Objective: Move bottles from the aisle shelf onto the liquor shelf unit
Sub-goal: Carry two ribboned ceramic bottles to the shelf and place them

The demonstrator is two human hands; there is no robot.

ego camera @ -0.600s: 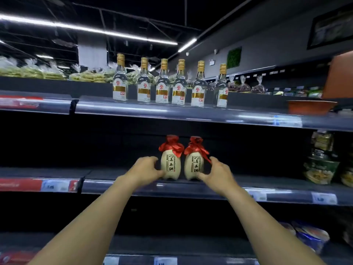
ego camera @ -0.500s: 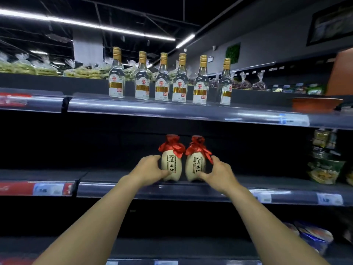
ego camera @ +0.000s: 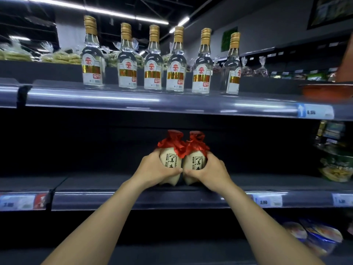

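— While both arms reach into the middle shelf [ego camera: 133, 199], what does each hand have?

— The left hand [ego camera: 154, 170] is wrapped around the left cream jar [ego camera: 170, 159], thumb across its front. The right hand [ego camera: 208, 172] is wrapped the same way around the right cream jar [ego camera: 194, 162]. The thumbs nearly meet between the two.

— Where do the jars stand?

— Upright, touching each other, their bases at the shelf surface just beyond the palms. I cannot tell whether they are lifted off it. Each has a red cloth top [ego camera: 174, 139] tied above the fingers.

— And above the hands?

— Six clear bottles [ego camera: 152, 73] with gold caps stand in a row on the upper shelf [ego camera: 95, 98], well above both wrists. Right of the right hand, packaged goods [ego camera: 336, 165] sit farther along the middle shelf.
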